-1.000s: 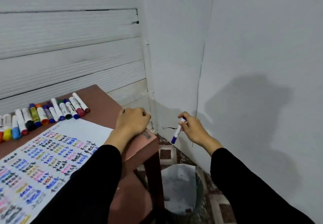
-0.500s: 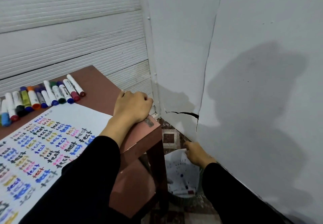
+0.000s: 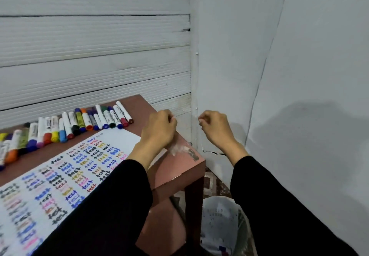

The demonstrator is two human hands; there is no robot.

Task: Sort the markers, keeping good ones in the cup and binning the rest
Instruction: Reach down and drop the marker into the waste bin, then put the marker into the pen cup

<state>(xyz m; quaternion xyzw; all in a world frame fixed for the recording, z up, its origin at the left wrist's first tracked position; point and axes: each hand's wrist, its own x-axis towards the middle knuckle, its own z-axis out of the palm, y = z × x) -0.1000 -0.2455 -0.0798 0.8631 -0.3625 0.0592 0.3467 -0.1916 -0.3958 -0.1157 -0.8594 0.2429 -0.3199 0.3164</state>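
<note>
A row of capped markers [image 3: 83, 122] in many colours lies along the back of the brown table [image 3: 179, 168]. My left hand [image 3: 159, 130] is a fist over the table's right corner and holds nothing. My right hand [image 3: 215, 130] hovers beside it, past the table's edge and near the wall, fingers curled and empty. Below it on the floor stands the bin [image 3: 242, 233], lined with white paper; a purple-capped marker [image 3: 222, 249] lies at its bottom. No cup is in view.
A white sheet [image 3: 123, 138] covered with coloured "test" scribbles lies on the table in front of the markers. A ribbed shutter stands behind the table and a cracked grey wall [image 3: 299, 96] closes in on the right. The floor is tiled.
My right hand held a purple marker, went down to the bin, and has come back up empty. My left hand stayed at the table's corner.
</note>
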